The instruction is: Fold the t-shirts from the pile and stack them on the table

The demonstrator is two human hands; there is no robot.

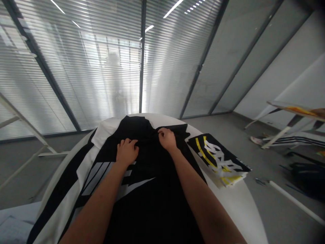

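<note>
A black T-shirt [149, 200] with a white logo lies spread over a white round table [236, 200], on top of a black-and-white garment [76, 176]. My left hand [126, 151] rests on the shirt's upper part with its fingers curled into the cloth. My right hand [166, 138] pinches a fold of the same black cloth near the far edge. The two hands are close together, a short gap between them.
A folded black garment with white and yellow print [220, 159] lies at the table's right edge. A white table frame [22, 125] stands left. At the right are another table [294, 112], a dark bag [307, 176] and a white pole [294, 201] on the grey floor. Glass walls with blinds stand behind.
</note>
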